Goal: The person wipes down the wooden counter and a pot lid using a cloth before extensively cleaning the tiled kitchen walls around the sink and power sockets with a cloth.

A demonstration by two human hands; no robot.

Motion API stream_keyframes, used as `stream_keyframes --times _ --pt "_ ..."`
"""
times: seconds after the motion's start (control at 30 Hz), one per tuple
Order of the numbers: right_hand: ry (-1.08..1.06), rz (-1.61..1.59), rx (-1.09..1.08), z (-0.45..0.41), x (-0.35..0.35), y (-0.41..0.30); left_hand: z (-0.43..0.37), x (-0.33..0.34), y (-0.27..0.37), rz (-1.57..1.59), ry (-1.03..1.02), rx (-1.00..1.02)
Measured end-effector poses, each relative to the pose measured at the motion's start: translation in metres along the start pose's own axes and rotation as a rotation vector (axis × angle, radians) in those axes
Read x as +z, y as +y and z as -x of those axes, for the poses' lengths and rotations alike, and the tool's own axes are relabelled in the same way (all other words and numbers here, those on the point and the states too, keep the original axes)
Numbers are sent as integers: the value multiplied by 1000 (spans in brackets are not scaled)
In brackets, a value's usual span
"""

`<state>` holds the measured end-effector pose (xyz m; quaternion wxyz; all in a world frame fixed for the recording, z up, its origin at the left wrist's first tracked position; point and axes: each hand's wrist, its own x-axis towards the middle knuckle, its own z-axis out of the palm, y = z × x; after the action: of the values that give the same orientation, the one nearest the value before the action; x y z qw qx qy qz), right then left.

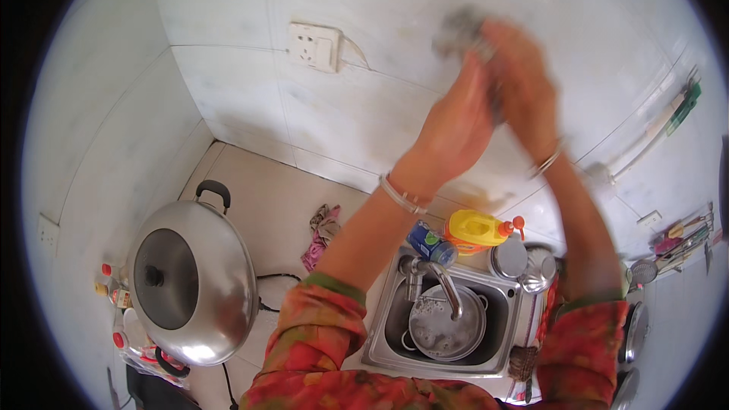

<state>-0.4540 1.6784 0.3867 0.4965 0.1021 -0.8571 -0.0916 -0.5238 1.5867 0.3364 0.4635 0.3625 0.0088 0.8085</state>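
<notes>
Both arms reach up in front of the tiled wall, with the hands close together and blurred. My left hand (pixel 458 119) and my right hand (pixel 527 80) grip a crumpled grey cloth (pixel 462 28) between them. Part of it bulges above the fingers and a darker part shows between the palms; blur hides its exact texture. Below the arms, a two-handled metal pot (pixel 438 330) stands in the steel sink (pixel 387 353), holding cloudy water with suds. The faucet (pixel 447 290) arches over the pot.
A large lidded electric wok (pixel 228 296) stands on the left of the counter, near a pink rag (pixel 322 233). Behind the sink are a yellow detergent bottle (pixel 470 228) and a blue-labelled bottle (pixel 430 242). A brush (pixel 521 361) lies right of the sink. A socket (pixel 313 45) is on the wall.
</notes>
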Motion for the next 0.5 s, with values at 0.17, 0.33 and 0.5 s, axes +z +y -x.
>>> stream_keyframes --times 0.17,0.33,0.5 --pt "-230 744 -50 -43 -26 50 -14 -49 4 -1453 -47 694" --pt "-493 463 -240 75 83 13 41 -134 -32 -1896 62 518" --pt "-647 121 -343 141 116 2 113 -167 -69 -2064 308 388"
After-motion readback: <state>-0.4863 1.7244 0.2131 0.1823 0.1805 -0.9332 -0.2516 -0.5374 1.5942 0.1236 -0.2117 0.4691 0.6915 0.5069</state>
